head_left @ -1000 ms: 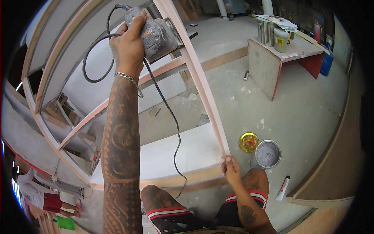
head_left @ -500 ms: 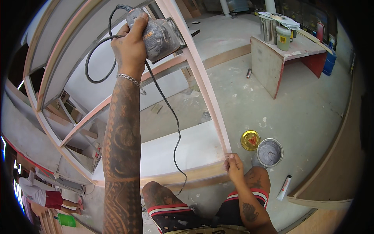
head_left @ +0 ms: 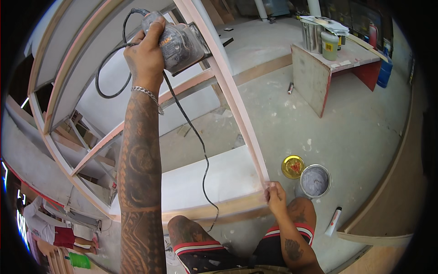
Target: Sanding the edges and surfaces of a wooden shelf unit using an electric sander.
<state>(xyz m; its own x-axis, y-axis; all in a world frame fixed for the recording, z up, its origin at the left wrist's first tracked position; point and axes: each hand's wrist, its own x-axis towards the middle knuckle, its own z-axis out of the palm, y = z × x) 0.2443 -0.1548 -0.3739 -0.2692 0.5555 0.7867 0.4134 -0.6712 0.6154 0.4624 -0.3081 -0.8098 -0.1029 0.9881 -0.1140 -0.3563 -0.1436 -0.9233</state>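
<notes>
With my left hand (head_left: 148, 57) I grip a dusty grey electric sander (head_left: 179, 45). Its pad faces the side of a long pale upright strip (head_left: 239, 107) of a wooden frame and looks to be touching it. A black power cord (head_left: 196, 130) loops beside my wrist and runs down over the white board (head_left: 205, 176). Down at the near end of the strip, my right hand (head_left: 275, 196) has its fingers curled around the frame's corner. Its fingertips are partly hidden there.
An open can of grey paste (head_left: 315, 181) and a yellow lid (head_left: 292, 166) sit on the floor by my right knee. Nearby lies a white tube (head_left: 333, 221). A small bench (head_left: 312, 82) holds tins and papers. At far left, another person (head_left: 50, 226) stands.
My left hand and the sander have shifted slightly left and down in the picture. The right hand stays at the frame's corner.
</notes>
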